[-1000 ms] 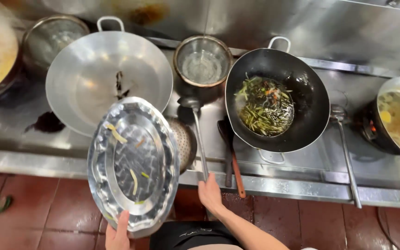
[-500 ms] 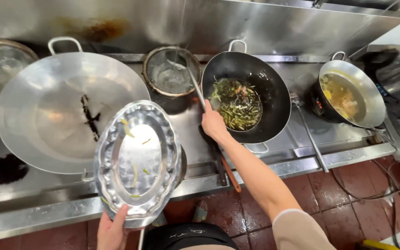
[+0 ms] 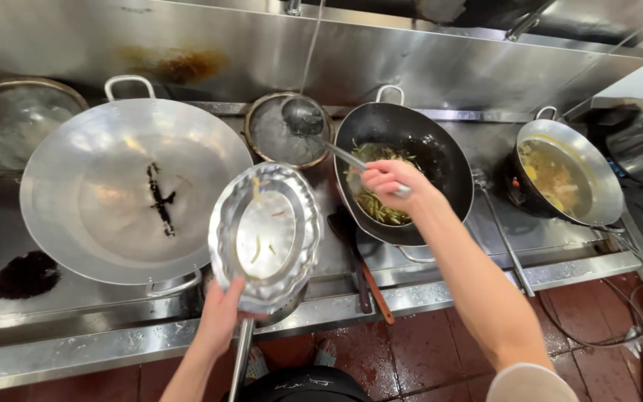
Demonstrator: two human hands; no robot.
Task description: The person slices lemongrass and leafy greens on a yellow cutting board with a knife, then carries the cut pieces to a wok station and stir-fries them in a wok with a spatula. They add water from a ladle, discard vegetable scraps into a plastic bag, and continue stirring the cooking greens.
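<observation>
My left hand (image 3: pixel 219 316) grips the near rim of an oval steel platter (image 3: pixel 266 234) tilted up over the stove's front edge; a few vegetable scraps cling to it. My right hand (image 3: pixel 390 182) is shut on the handle of a long steel ladle (image 3: pixel 303 117), whose bowl hangs over a round pot of water (image 3: pixel 269 141) under a thin stream from above. Right below that hand sits a black wok (image 3: pixel 411 149) holding green vegetable strips (image 3: pixel 376 205).
A big empty silver wok (image 3: pixel 132 190) fills the left. A strainer basin (image 3: pixel 5 123) is at far left. A wok of yellow broth (image 3: pixel 567 175) stands to the right. A wooden-handled spatula (image 3: pixel 362 272) lies on the steel counter (image 3: pixel 68 350). Red tile floor below.
My right hand lifted the ladle from beside the black wok and swung its bowl over the water pot. The platter stays in my left hand. My view shifted right.
</observation>
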